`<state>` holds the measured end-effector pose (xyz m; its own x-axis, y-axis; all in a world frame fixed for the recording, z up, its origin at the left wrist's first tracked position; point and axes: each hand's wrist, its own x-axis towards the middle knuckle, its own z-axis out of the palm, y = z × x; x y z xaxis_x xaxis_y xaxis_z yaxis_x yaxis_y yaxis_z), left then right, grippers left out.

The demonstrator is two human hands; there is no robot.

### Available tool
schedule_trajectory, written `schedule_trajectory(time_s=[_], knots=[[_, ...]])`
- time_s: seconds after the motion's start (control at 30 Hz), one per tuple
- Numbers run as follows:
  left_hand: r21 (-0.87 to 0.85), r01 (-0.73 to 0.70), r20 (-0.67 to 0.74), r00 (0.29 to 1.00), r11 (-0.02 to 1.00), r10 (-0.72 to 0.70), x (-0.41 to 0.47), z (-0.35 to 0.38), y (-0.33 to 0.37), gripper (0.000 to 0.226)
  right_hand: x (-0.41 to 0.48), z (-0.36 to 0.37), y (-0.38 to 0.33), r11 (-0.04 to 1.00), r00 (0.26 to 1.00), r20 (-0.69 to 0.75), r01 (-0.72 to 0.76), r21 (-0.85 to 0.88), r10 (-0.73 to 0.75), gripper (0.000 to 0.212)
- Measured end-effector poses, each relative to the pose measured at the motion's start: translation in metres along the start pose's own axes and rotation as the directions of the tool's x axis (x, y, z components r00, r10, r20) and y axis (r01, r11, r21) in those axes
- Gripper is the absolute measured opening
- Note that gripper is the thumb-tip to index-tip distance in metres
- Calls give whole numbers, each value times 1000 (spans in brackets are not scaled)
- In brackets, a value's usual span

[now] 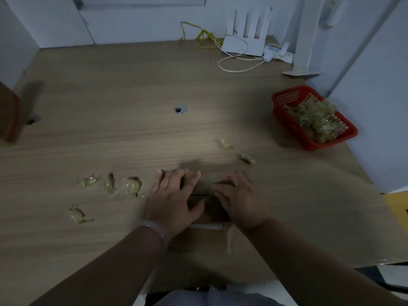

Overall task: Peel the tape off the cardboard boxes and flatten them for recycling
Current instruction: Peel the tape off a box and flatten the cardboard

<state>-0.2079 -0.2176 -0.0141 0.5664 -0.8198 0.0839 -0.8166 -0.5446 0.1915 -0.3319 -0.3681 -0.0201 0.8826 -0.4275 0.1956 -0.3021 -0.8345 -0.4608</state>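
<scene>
Pressing down is how I read both hands: the box (202,184) lies on the table (132,96) at lower centre of the frame, mostly hidden beneath them. My left hand (174,195) rests on its left part with fingers spread and fairly straight, gripping nothing. My right hand (239,199) covers the right part with its fingers bent toward a dark seam in the middle. I cannot tell whether they pinch a tape end there or only push.

I judge the box to be light, thin cardboard: stiff across a panel, weak along its creases, so it should fold under palm weight rather than resist. It may skate on the smooth tabletop, so one hand should pin it while the other works. Tape looks best taken at a free end near the seam and pulled low along the surface, or it may tear the paper skin. A pale strip runs down the flap nearest me, at the lower edge of the box; whether it is tape I cannot tell.

A red basket (309,144) sits at the right of the frame, well apart from the box, heaped with crumpled tape (318,120). More wads (128,186) lie loose on the table left of my left hand, and a couple sit above right of the box.
</scene>
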Motion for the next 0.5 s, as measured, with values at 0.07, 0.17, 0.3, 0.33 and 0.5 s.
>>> schedule_trajectory(time_s=[0.07,0.17,0.3,0.33,0.5], knots=[[3,0,-8,1000,1000,0,-1,0,0,69,-6,-3,3,997,1000,-21,7,-77,-8,21],[16,-6,-5,1000,1000,6,-2,1,-1,69,-18,-8,5,989,998,56,47,-137,-39,33],[30,4,-2,1000,1000,-4,-2,1,-1,72,-29,-7,8,999,999,35,30,-31,-29,42],[38,13,1,1000,999,-13,-2,1,-1,73,-31,-7,8,999,999,22,33,-29,-32,43],[41,30,-9,1000,999,-29,-4,3,-2,74,-30,-9,10,999,998,-46,-41,7,42,31]])
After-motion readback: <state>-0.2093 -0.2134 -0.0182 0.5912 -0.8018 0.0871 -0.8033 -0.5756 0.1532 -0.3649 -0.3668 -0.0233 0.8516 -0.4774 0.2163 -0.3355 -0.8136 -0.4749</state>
